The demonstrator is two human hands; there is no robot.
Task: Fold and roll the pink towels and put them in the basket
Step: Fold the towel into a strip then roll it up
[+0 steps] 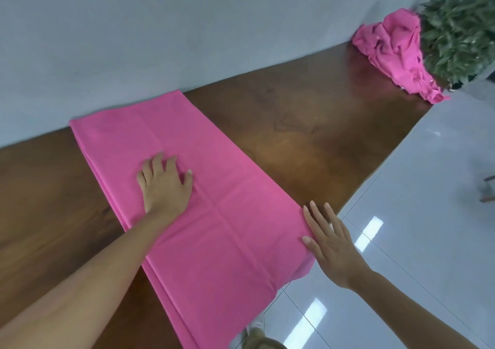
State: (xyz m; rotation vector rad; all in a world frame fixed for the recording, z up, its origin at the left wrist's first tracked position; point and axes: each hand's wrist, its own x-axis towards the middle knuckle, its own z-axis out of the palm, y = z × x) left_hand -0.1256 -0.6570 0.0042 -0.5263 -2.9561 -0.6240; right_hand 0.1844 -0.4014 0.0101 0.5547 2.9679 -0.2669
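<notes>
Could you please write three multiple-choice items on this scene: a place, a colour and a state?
1. Where is the crumpled pile? A. beside the plant B. under the left hand C. on a shelf
2. What colour is the table? A. white B. brown C. green
3. How is the near towel? A. rolled B. flat C. bunched
Key: 1 A, it lies by the leaves; 2 B, dark wood shows; 3 B, the left hand presses it smooth, right hand at its edge.

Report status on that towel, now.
Left hand flat on folded towel, right hand open at its edge. Not rolled yet. Crumpled pile at table far end, apart from the work.
</notes>
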